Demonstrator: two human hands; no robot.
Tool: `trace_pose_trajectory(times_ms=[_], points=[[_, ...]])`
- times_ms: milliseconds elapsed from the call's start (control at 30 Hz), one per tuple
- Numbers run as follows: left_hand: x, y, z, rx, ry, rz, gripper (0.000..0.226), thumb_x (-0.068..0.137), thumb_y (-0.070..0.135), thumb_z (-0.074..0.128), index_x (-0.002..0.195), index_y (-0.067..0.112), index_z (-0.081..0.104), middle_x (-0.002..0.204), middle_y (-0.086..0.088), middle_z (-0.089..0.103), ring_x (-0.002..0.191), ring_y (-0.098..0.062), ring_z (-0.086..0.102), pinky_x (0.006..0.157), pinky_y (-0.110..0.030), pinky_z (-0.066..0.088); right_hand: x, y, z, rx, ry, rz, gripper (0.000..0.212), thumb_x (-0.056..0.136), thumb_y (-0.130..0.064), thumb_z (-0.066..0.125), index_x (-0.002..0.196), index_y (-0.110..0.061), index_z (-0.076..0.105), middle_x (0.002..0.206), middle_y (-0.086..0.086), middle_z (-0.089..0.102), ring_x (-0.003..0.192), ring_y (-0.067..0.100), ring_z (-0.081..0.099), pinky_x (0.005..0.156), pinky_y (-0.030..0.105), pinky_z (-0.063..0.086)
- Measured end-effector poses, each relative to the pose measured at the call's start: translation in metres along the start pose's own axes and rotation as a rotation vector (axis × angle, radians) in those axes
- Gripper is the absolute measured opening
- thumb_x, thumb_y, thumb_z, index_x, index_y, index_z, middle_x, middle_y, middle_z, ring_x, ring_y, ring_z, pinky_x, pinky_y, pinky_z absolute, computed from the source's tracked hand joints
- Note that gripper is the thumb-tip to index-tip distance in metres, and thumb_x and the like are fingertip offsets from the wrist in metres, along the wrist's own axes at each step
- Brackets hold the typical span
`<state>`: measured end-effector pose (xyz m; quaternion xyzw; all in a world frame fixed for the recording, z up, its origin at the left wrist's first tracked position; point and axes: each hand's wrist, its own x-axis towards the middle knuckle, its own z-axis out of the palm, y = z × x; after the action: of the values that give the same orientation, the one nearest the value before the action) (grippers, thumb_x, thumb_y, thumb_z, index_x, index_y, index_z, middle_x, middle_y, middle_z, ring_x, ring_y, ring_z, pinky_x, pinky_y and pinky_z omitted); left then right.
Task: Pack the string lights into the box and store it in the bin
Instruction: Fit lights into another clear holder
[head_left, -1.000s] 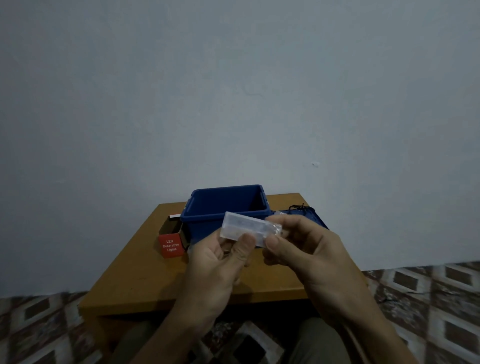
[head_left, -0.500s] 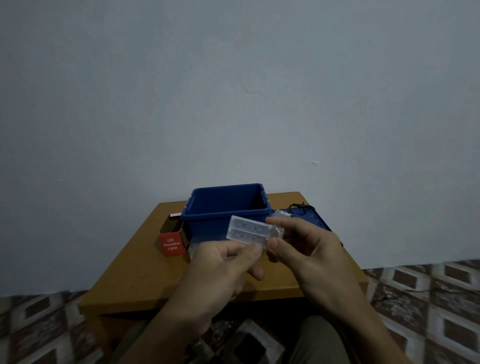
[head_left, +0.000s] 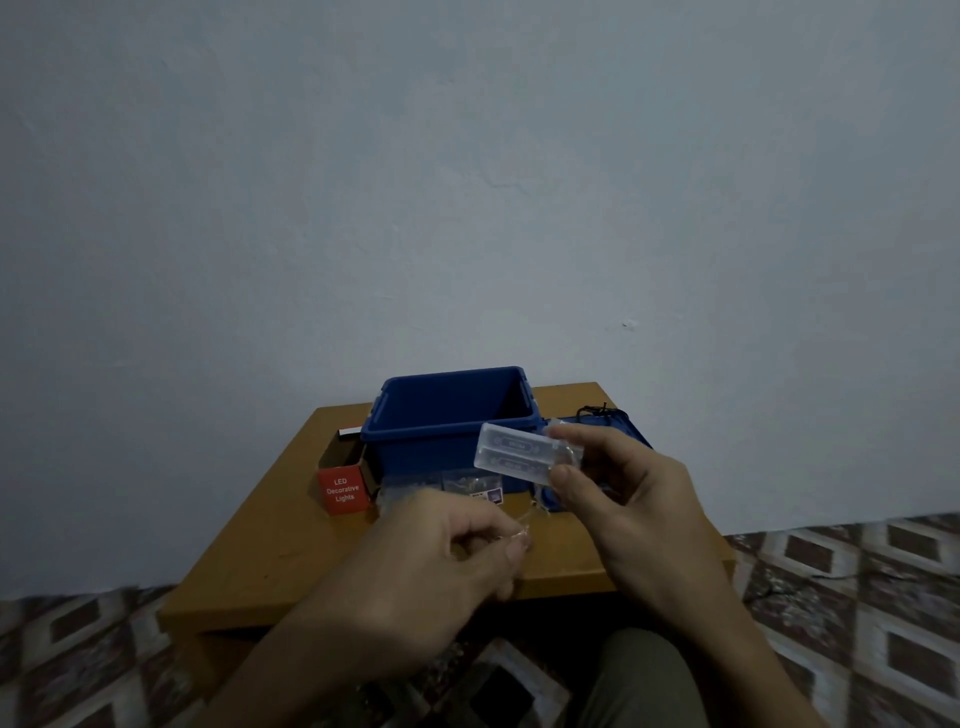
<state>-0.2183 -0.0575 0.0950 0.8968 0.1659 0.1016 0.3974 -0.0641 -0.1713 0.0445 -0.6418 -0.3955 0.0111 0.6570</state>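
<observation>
Just above one table (head_left: 291, 551), the right hand (head_left: 639, 499) pinches one clear battery case (head_left: 511, 454) and the left hand (head_left: 441, 561) pinches its thin wire (head_left: 524, 525); one blue bin (head_left: 415, 447) and one red box (head_left: 343, 491) stand behind.

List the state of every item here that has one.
Bin, open, upright, lid off.
Bin lid, off, lying right of the bin.
Red box, open, left of the bin.
Battery case, held up in right hand grip.
Light wire, pinched by left hand, not yet boxed.
</observation>
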Motion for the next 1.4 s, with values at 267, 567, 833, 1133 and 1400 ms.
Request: trace_pose_trajectory(times_ms=[267,567,833,1133,1400], points=[[-0.002,0.014,-0.025,0.287,0.056,0.188,0.014,0.094,0.046,0.057,0.092,0.041,0.07,0.082,0.021,0.065,0.08,0.002,0.06,0.069,-0.026,0.051,-0.005,-0.007,0.003,-0.205,-0.052,-0.035,0.03,0.091,-0.025,0.069,0.119,-0.037,0.067,0.094,-0.016,0.067,0.089,0.001,0.064,0.076,0.018,0.055],[0.038,0.015,-0.05,0.517,0.129,0.495,0.011,0.094,0.037,0.063,0.087,0.034,0.072,0.084,0.017,0.061,0.081,-0.003,0.059,0.068,-0.032,0.05,-0.005,-0.014,-0.002,-0.09,-0.336,0.049,0.027,0.092,-0.024,0.071,0.113,-0.04,0.068,0.091,-0.003,0.07,0.087,0.014,0.068,0.082,0.039,0.059],[0.054,0.001,-0.055,-0.075,-0.145,0.239,0.012,0.086,0.033,0.07,0.083,0.024,0.078,0.087,0.002,0.075,0.085,-0.016,0.068,0.078,-0.042,0.051,-0.006,-0.025,-0.014,0.32,-0.425,0.148,0.023,0.084,-0.006,0.074,0.106,-0.007,0.066,0.092,0.015,0.071,0.082,0.024,0.069,0.076,0.032,0.058],[0.044,-0.04,-0.011,-0.876,-0.178,0.094,0.015,0.094,0.012,0.054,0.093,0.019,0.068,0.064,-0.002,0.057,0.04,-0.006,0.034,0.04,-0.023,0.014,-0.004,-0.022,-0.007,0.499,-0.345,0.203,0.026,0.074,-0.01,0.079,0.099,-0.007,0.07,0.097,0.02,0.071,0.081,0.031,0.069,0.072,0.034,0.058],[0.032,-0.037,0.014,-0.991,0.056,0.203,0.014,0.08,0.017,0.071,0.092,0.012,0.075,0.066,-0.006,0.053,0.038,-0.005,0.027,0.038,-0.018,0.021,-0.002,-0.02,0.006,0.622,-0.108,0.212,0.037,0.071,-0.013,0.085,0.103,-0.002,0.068,0.098,0.021,0.071,0.082,0.031,0.071,0.069,0.032,0.06]])
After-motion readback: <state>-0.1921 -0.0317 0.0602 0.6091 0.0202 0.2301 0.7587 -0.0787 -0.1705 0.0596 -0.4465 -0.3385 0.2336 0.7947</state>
